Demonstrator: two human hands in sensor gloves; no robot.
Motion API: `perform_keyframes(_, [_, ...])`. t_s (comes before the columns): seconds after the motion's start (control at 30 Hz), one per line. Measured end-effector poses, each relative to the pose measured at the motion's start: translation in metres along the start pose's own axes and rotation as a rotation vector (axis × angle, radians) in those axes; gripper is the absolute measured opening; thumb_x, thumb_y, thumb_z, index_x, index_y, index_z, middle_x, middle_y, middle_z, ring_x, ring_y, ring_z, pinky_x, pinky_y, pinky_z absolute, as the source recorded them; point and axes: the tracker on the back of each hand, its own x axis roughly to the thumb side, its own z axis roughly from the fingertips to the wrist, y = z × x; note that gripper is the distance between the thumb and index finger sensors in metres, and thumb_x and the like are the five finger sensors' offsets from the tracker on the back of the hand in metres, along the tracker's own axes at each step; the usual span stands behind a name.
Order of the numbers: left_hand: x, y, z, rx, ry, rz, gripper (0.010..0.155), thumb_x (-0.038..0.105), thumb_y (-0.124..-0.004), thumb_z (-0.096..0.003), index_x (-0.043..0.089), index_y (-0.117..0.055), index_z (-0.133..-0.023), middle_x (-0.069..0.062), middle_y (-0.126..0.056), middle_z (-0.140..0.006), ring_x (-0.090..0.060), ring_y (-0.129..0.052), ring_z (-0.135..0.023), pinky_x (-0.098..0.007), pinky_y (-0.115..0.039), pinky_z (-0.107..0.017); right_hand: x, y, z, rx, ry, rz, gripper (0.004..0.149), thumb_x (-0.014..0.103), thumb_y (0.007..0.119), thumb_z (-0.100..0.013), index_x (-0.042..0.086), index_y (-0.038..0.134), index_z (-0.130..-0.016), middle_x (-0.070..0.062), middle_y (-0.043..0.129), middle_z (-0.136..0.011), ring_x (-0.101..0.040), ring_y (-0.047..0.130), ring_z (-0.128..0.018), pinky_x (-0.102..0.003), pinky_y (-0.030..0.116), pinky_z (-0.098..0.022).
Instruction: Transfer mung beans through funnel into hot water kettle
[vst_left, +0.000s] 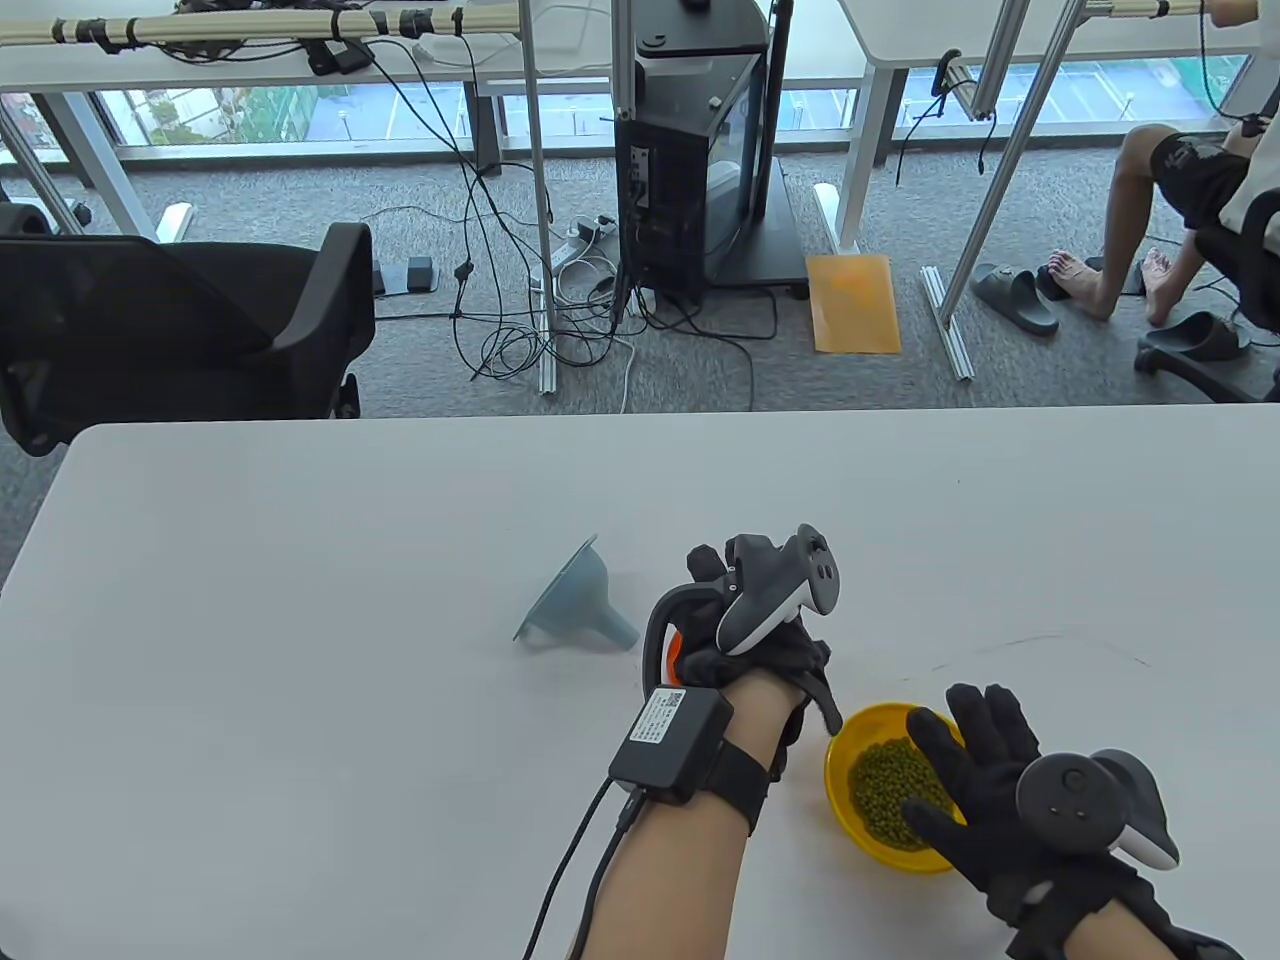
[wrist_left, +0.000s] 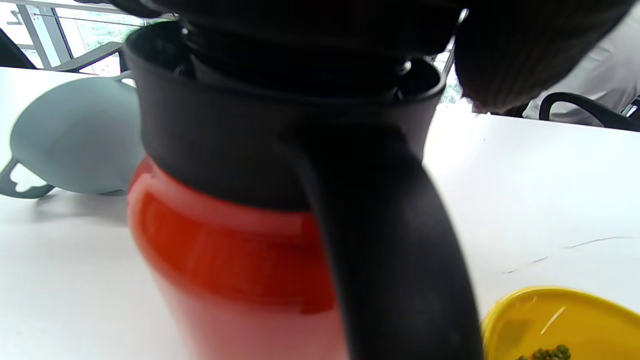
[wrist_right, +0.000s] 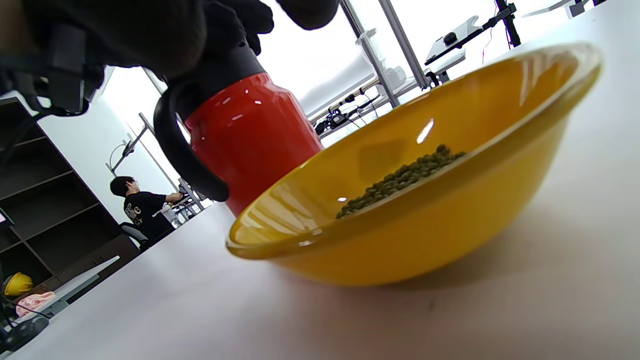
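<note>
A red kettle (wrist_left: 225, 250) with a black collar and handle (wrist_left: 390, 250) stands on the white table (vst_left: 300, 600). In the table view my left hand (vst_left: 735, 610) covers it from above; only the handle (vst_left: 655, 640) shows. The hand grips the black lid (wrist_left: 300, 35) at the kettle's mouth. A grey funnel (vst_left: 575, 600) lies on its side just left of the kettle. A yellow bowl (vst_left: 850, 740) holds mung beans (vst_left: 885, 790). My right hand (vst_left: 965, 745) is spread open and empty over the bowl's near right side. The right wrist view shows the bowl (wrist_right: 425, 225), the beans (wrist_right: 400, 177) and the kettle (wrist_right: 250, 135).
The table's far edge runs across the middle of the table view. Beyond it are a black office chair (vst_left: 180, 320), a computer tower (vst_left: 690, 160) with floor cables, and a seated person (vst_left: 1190, 200) at the far right.
</note>
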Motion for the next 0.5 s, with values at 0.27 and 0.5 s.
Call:
perform_keyframes(0.27, [-0.022,0.025,0.015,0.040,-0.020,0.148,0.096,0.056,-0.091,-0.0386,0.038,-0.028,-0.109,0.000,-0.028,-0.117,-0.041,-0.031,-0.109,-0.070,-0.058,-0.070,0.001,0.000,0.000,0.004,0.002,-0.004,0.086,0.053,0.067,-0.055,0.002,0.030,-0.113,-0.035,0.001,-0.103,-0.063,-0.009,-0.084,-0.080,0.013,-0.054])
perform_keyframes(0.5, [-0.060,0.035,0.025,0.012,-0.069,0.397,0.091,0.055,-0.084,-0.0423,0.036,-0.024,-0.109,-0.001,-0.022,-0.118,-0.043,-0.029,-0.110,-0.074,-0.054,-0.071,-0.002,0.000,0.000,0.002,0.017,-0.013,0.086,0.053,0.067,-0.055,0.002,0.031,-0.113,-0.035,0.001,-0.103,-0.063,-0.009,-0.084,-0.080,0.013,-0.054])
